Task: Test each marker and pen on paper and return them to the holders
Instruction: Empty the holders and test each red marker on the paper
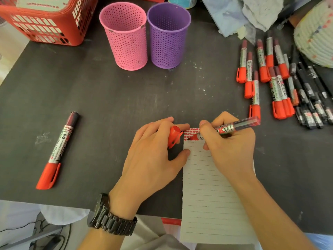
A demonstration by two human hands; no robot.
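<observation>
- The head-worn camera is looking forward and steeply down onto the dark tabletop point(108, 98).
- It is hovering close above the lined paper point(207, 186), with the pink holder point(126, 42) and purple holder point(167, 38) sitting toward the frame's top.

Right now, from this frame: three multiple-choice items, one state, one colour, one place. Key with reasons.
1. The marker in the right hand is: A) capped B) uncapped, tip on the paper C) snapped.
2. The holder beside the pink holder is: A) purple B) green C) yellow.
3. The lone capped marker lies: A) on the paper B) in a drawer C) on the table, left of the left hand.
Key: 1B, the left hand holds its red cap; 2A, the purple holder stands to its right; 3C, it lies apart from both hands.
</observation>
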